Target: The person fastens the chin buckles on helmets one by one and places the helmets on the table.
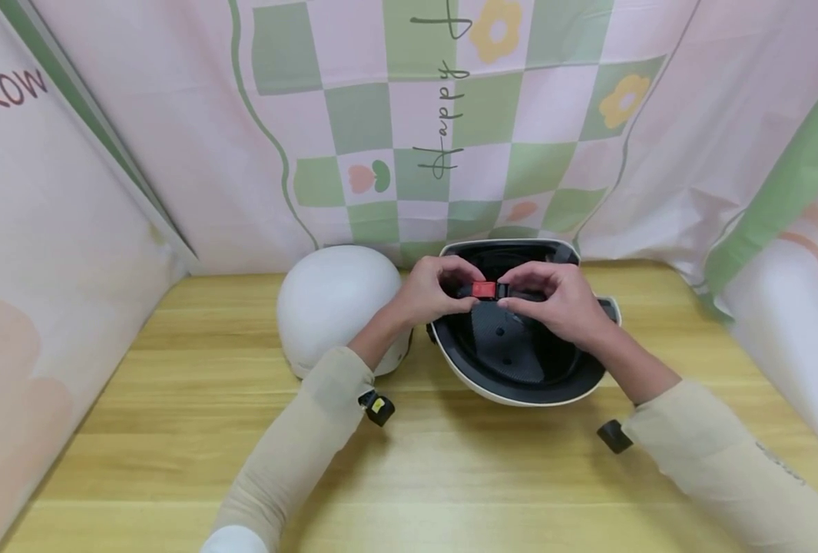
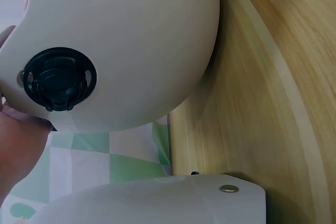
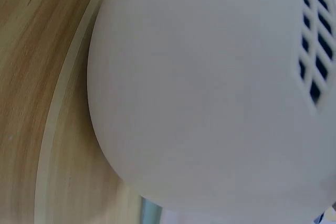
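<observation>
An upturned white helmet [image 1: 508,395] with a black lining stands on the table, its opening facing up. Over that opening, my left hand [image 1: 428,293] pinches the red part of a chin-strap buckle [image 1: 483,289] between thumb and fingers. From the other side my right hand [image 1: 566,303] pinches the black part of the buckle. Red and black parts meet in line; whether they are latched I cannot tell. In the left wrist view, the helmet's shell [image 2: 142,40] carries a round black fitting [image 2: 60,80]. The right wrist view shows the white shell [image 3: 194,93] with slotted vents [image 3: 317,40].
A second white helmet [image 1: 336,307] sits dome up to the left, close beside the upturned one. Both rest near the back of the wooden table [image 1: 450,476]. A checked curtain [image 1: 422,115] hangs directly behind, with further fabric at both sides.
</observation>
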Demonstrator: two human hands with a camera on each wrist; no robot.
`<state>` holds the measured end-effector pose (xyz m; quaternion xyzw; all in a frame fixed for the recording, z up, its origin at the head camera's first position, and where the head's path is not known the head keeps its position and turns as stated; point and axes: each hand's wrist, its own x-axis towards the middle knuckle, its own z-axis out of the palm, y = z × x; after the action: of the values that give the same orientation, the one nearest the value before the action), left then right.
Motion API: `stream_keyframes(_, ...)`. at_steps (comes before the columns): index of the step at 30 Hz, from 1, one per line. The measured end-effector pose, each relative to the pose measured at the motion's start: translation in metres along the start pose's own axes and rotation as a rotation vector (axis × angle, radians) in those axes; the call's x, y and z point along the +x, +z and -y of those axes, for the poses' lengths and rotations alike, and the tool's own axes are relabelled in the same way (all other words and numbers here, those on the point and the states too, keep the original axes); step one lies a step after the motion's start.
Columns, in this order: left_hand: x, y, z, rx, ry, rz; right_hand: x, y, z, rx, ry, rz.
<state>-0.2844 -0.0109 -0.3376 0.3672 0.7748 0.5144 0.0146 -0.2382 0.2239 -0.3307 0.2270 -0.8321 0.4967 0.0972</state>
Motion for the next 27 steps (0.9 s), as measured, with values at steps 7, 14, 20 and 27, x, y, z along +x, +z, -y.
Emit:
stream_keyframes(7, -0.0006, -0.003, 0.001, 0.027, 0.008, 0.012, -0.0005, -0.0041, 0.0, -0.065, 0.038, 0.032)
stream_keyframes(14, -0.0008, -0.0043, 0.0048, 0.022, 0.039, 0.015, 0.0008, -0.0034, -0.0036, -0.166, 0.007, 0.036)
stream_keyframes(20, -0.0035, -0.0044, 0.0038, 0.03, 0.047, 0.002, -0.0002, -0.0035, -0.006, -0.278, -0.03, 0.048)
stream_keyframes(27, -0.0055, -0.0037, 0.0024, 0.011, 0.056, 0.006, -0.0016, -0.006, -0.0059, -0.402, -0.046, 0.075)
